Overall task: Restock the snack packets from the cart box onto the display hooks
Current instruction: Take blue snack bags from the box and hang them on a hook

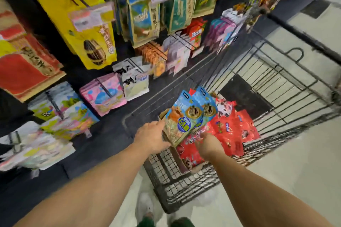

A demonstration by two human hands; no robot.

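Both of my hands reach into a cardboard box (181, 162) that sits in a black wire cart (276, 86). My left hand (152, 137) grips the lower left edge of a small stack of blue snack packets (186, 116), which is raised and tilted above the box. My right hand (209, 143) lies among the red snack packets (230, 131) in the box; its fingers are hidden, so I cannot tell whether it grips one. The display hooks (105, 88) with hanging packets fill the wall at left.
Yellow (88, 31), red (24, 61), pink (105, 94) and teal (142, 16) packets hang on the dark wall, with price tags at the hook ends. The cart's handle bar (302, 29) runs at upper right. Light floor lies at right, and my shoes (147, 210) show below.
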